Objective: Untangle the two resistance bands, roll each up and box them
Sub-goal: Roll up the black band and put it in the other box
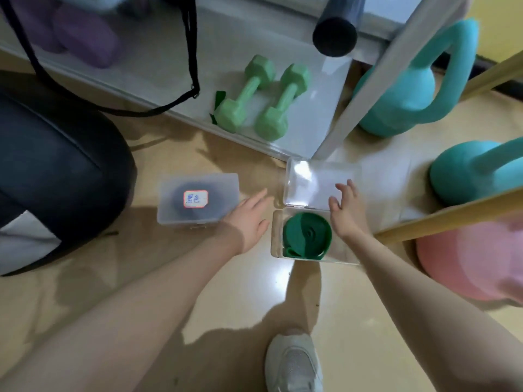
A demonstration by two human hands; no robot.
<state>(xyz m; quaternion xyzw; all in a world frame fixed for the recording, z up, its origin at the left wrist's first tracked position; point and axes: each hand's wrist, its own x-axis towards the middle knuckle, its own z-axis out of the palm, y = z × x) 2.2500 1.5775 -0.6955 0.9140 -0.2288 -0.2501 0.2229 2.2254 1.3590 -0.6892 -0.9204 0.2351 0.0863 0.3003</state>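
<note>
Green band boxed, lid waiting.
Your right hand point(346, 210) reached open-fingered for the lid point(314, 183); your left hand point(249, 219) hovered relaxed, holding nothing, beside the green band point(307, 236).

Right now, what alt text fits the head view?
A rolled green band lies in an open clear box on the floor, with the right hand at its raised lid and the left hand open beside a closed box holding a dark roll.
</note>
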